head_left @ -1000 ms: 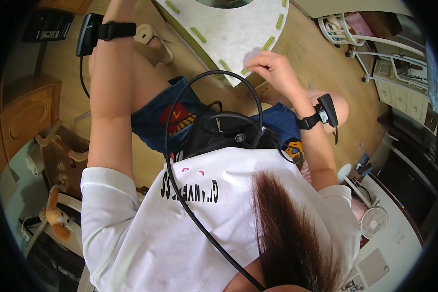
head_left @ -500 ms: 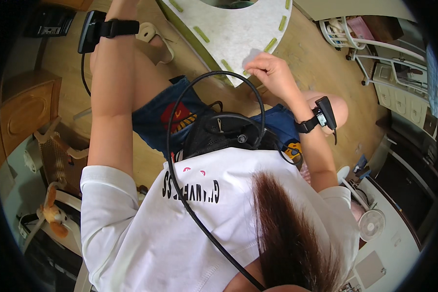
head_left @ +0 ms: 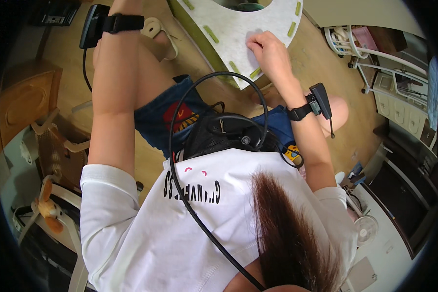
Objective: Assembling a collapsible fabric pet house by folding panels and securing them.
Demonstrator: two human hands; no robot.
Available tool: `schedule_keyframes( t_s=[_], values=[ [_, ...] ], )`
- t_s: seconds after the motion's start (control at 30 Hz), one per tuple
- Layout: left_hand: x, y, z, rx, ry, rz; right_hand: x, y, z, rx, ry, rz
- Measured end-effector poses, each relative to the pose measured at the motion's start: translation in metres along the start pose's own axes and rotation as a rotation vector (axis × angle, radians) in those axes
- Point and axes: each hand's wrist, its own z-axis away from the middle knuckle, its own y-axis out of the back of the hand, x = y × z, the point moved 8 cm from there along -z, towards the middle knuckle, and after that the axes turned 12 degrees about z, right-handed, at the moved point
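Note:
My right hand (head_left: 271, 54) is over a flat white panel (head_left: 233, 27) whose lower end narrows to a corner near my knees. Its fingers are curled together; whatever they hold, if anything, is hidden. Short green strips lie along the panel's edges: one strip (head_left: 210, 34) on the left side, another (head_left: 256, 73) near the corner just below my hand, and another (head_left: 291, 29) on the right. A round cutout (head_left: 243, 6) shows at the top. My left forearm (head_left: 114, 73) reaches up past the top edge of the picture, so my left hand is out of sight.
A black cable (head_left: 190, 87) loops up from my lap. Slippers (head_left: 160, 39) lie on the floor at the left, near a wooden cabinet (head_left: 27, 109). To the right stand a white wheeled cart (head_left: 343, 44) and a small fan (head_left: 366, 230).
My right hand has moved up and away from the panel's lower corner, uncovering the green strip there. The panel appears slightly farther right in view.

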Motion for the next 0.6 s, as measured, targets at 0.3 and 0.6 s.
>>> schedule_keyframes(
  t_s=[0.3,0.6],
  values=[
    [-0.002,0.003,-0.004,-0.006,-0.054,0.035,-0.016,-0.009,-0.013,-0.206,-0.04,-0.202],
    [-0.001,0.006,-0.003,0.009,-0.028,0.015,0.042,0.006,-0.023,0.185,-0.144,-0.091]
  ],
)
